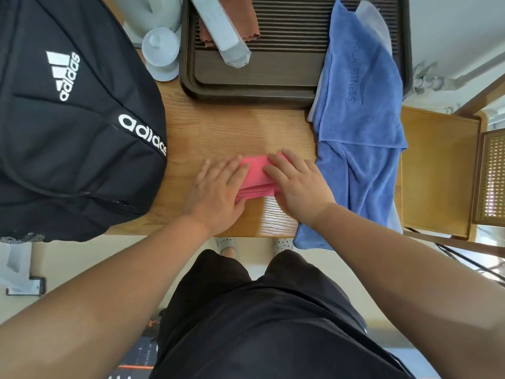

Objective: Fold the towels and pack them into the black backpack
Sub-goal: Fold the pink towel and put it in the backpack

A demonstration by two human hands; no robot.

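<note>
- A black fabric backpack [73,127] with white lettering and a white striped logo lies on the left of the light wooden table [232,127], overhanging its near-left edge.
- A pale grey lidded cup [161,50] stands at the far side, just right of the backpack.
- A dark brown slatted tray [273,86] sits at the far middle of the table; a long grey box [221,28] rests tilted on it, over a brown cloth [237,20].
- The left hand [218,184] lies flat, palm down, fingers spread, pressing the left part of a small folded pink towel [257,173] in the near middle of the table.
- The right hand [295,181] lies flat too, fingers slightly apart, pressing the towel's right part; the towel's stacked layers show at its near edge.
- A large blue microfibre towel [358,110], unfolded and rumpled, drapes from the tray's right end down the table's right side, hanging over the near edge.
- A wooden chair [437,165] with a woven cane panel stands at the far right.
</note>
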